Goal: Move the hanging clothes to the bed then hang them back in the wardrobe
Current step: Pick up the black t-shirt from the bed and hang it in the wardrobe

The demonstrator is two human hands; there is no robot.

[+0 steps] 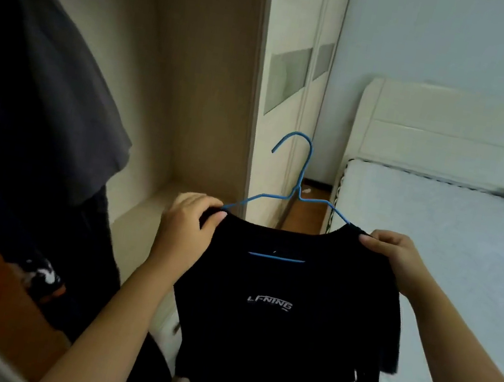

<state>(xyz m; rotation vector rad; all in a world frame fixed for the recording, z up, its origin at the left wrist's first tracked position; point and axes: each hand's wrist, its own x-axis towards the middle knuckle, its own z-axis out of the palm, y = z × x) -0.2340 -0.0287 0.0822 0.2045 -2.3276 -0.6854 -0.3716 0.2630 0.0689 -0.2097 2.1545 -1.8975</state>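
Holding a black T-shirt (274, 310) up in front of me, I pinch its left shoulder with my left hand (186, 233) and its right shoulder with my right hand (398, 260). It sits on a blue wire hanger (296, 194), hook upright above the collar. The open wardrobe (195, 82) is to my left, dark clothes (41, 75) hanging inside; the bed (448, 255) lies to my right.

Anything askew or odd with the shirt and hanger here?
Nothing is damaged or spilled. The black T-shirt sits on the blue hanger, pinched at each shoulder by the left hand and right hand; only its lower right side hangs bunched and uneven.
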